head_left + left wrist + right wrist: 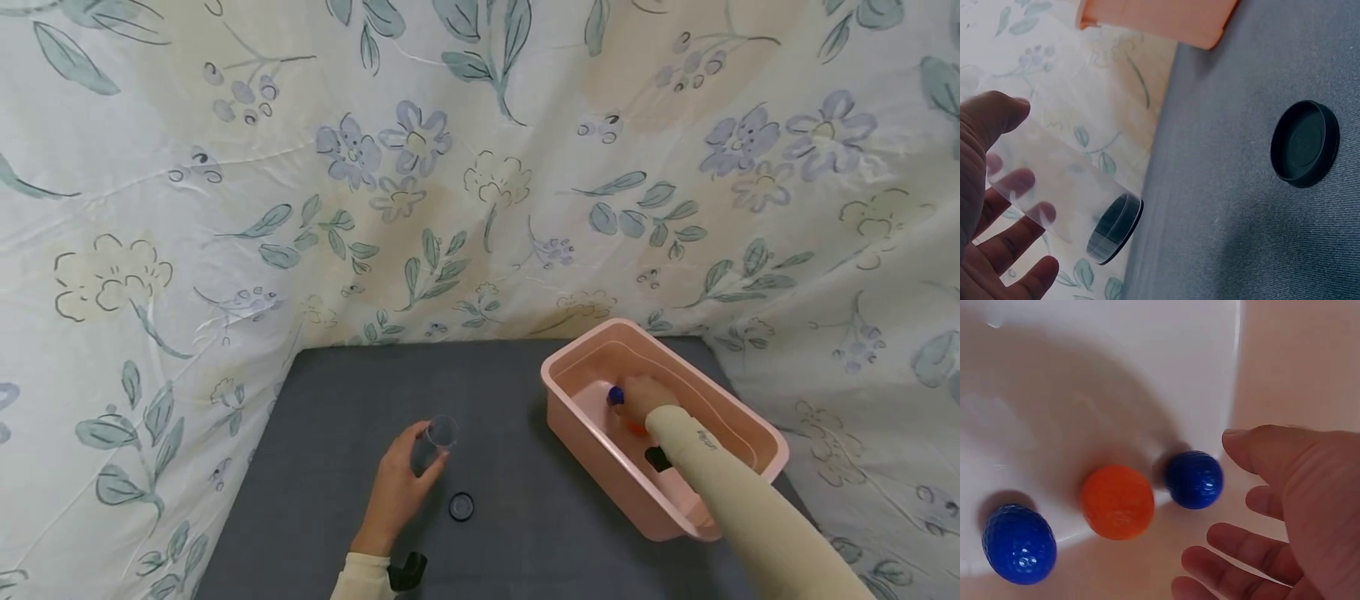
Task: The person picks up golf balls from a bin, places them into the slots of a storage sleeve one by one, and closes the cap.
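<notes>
In the left wrist view, my left hand (397, 483) grips a clear plastic tube (1066, 172) with a black cap on its bottom end. The thumb is on one side and the fingers curl round the other. A loose black lid (1305, 142) lies on the dark table near this hand. My right hand (1310, 506) reaches down inside the pink bin (600, 462), fingers spread and holding nothing. Just off its fingertips sits a blue golf ball (1194, 479). Beside that are an orange ball (1118, 502) and another blue golf ball (1019, 544).
The dark grey table (360, 392) carries the bin at its right side, set at an angle. A floral cloth (480, 167) hangs behind the table and along both sides. The bin's raised walls surround the right hand.
</notes>
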Available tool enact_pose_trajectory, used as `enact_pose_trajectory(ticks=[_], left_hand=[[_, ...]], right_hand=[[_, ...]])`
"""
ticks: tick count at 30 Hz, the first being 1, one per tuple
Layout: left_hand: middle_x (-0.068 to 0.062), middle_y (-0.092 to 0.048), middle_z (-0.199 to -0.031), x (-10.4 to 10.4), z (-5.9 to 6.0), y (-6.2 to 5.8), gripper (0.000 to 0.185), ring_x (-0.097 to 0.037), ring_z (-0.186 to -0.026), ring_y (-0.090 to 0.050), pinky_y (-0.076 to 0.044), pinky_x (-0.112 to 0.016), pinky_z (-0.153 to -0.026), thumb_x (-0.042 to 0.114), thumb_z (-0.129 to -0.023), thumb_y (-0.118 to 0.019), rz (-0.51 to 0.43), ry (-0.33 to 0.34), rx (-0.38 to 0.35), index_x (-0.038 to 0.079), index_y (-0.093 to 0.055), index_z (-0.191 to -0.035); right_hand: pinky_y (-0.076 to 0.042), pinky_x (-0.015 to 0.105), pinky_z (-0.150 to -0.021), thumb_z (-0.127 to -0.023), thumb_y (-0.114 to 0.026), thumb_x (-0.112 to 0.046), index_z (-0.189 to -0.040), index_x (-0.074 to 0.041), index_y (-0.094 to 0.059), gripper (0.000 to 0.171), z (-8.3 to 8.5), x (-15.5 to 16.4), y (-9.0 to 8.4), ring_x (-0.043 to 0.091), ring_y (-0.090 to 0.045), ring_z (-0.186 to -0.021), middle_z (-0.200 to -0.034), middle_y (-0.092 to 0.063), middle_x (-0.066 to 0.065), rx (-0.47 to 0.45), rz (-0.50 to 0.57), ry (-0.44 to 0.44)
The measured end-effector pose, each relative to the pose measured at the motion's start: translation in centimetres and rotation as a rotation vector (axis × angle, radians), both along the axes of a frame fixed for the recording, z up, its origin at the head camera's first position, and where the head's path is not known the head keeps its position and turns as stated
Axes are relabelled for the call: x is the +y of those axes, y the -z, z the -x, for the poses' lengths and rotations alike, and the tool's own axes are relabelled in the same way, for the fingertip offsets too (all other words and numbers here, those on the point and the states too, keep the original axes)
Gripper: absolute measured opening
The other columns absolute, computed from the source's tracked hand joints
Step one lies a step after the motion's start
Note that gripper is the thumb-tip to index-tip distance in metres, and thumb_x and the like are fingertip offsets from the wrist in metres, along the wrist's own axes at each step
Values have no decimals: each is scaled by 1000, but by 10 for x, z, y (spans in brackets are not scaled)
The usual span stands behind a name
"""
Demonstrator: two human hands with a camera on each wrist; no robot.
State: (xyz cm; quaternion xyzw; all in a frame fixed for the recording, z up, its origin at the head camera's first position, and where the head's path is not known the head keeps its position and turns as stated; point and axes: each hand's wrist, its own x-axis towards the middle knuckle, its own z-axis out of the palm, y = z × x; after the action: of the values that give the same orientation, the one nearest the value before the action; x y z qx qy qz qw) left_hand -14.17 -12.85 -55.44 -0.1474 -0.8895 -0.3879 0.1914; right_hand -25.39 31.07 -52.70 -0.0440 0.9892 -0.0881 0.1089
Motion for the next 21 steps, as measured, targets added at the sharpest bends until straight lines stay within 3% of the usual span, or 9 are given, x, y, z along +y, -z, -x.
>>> enact_pose_trajectory(ticks=[6, 15, 21], left_hand=[[-9, -69, -131, 0, 1, -4, 53, -26, -120, -68, -58, -49, -96, 24, -91, -83, -5, -12, -61, 14, -60, -137], [-9, -69, -131, -2, -1, -5, 52, -27, -119, -68, -58, -50, -95, 25, -90, -84, 7, -40, -97, 14, -61, -136], [-7, -69, -131, -4, -1, -6, 52, -25, -119, -68, -59, -48, -94, 26, -90, -84, -2, -39, -95, 15, -61, -136]], right_hand=[[-53, 44, -68, -96, -71, -24, -101, -5, -63, 21, 5, -2, 6, 25, -62, -72, -83, -63, 10, 1, -35, 0], [-50, 38, -60, -98, -66, -12, -92, -7, -58, 11, 19, 3, 33, 23, -61, -67, -75, -60, 7, -13, -73, -15], [-55, 46, -57, -97, -63, -6, -91, -6, -57, 9, 20, -2, 40, 30, -67, -70, -78, -63, 11, 124, -58, -19]])
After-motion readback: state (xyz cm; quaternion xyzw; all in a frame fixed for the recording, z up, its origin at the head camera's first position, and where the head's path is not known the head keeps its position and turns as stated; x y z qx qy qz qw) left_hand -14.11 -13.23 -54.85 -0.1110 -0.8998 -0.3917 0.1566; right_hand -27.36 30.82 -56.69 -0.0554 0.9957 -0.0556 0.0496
